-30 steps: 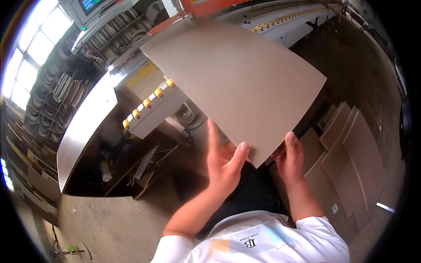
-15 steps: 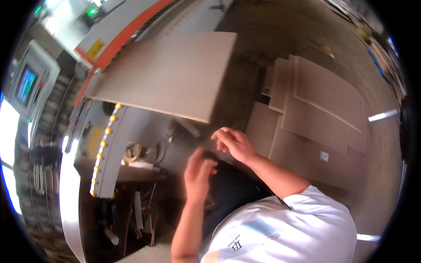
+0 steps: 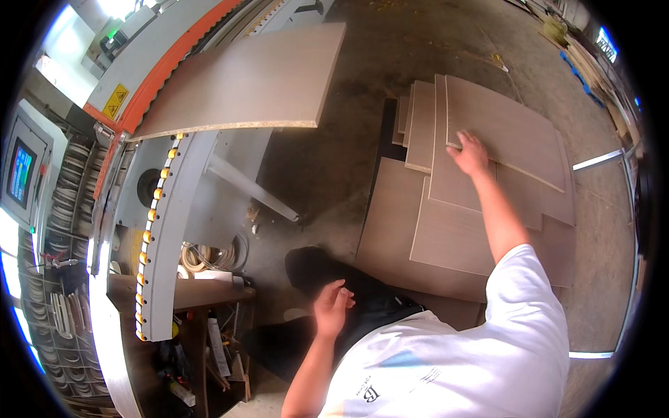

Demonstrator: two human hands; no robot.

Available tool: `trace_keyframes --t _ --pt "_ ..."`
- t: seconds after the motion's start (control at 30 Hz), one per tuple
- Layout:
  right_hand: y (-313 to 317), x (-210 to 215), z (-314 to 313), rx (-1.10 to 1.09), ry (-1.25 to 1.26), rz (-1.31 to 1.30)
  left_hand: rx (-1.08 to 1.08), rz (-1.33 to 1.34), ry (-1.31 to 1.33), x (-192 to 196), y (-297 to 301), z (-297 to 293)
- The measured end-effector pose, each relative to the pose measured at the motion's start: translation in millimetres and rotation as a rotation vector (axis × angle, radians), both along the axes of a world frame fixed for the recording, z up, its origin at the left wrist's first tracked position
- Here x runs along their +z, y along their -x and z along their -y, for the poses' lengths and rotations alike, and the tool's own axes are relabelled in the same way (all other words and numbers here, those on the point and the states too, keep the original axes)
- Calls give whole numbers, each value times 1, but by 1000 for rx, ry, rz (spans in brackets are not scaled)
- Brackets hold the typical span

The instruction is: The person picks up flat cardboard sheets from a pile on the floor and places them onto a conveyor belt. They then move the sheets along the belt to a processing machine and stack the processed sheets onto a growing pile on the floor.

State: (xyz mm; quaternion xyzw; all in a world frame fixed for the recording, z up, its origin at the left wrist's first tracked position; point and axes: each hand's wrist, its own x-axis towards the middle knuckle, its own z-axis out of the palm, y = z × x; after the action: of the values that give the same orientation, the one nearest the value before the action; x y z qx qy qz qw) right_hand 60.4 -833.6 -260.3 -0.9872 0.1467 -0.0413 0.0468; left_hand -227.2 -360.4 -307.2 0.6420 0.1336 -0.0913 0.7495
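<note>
My right hand (image 3: 470, 155) reaches over a stack of brown panels, its fingers slightly bent at the near left edge of the top panel (image 3: 505, 125). The fingers do not wrap around it, and whether they touch it is hard to make out. My left hand (image 3: 332, 308) hangs in front of my dark trousers, fingers loosely curled and apart, with nothing visible in it. To the left, a large brown chipboard panel (image 3: 244, 83) lies flat at an orange and grey machine (image 3: 157, 63), its near edge showing the bare core.
A rail with yellow rollers (image 3: 152, 216) runs toward me from the panel. A grey strut (image 3: 254, 188) slants out from the machine. Coiled edging rolls (image 3: 198, 258) sit on a wooden shelf. A control screen (image 3: 22, 171) stands far left, beside racks of coiled strips (image 3: 66, 184).
My right hand has moved right, from in front of me to the panel stack. My left hand has dropped nearer my body. The view has shifted toward the stack.
</note>
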Motion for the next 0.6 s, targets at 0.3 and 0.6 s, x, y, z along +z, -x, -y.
trace_keyframes --t 0.3,0.6 --pt "18 -28 21 -95 160 -63 24 -23 -74 4 -14 5" --pt "138 -44 -3 139 151 130 63 16 -47 3 -12 11"
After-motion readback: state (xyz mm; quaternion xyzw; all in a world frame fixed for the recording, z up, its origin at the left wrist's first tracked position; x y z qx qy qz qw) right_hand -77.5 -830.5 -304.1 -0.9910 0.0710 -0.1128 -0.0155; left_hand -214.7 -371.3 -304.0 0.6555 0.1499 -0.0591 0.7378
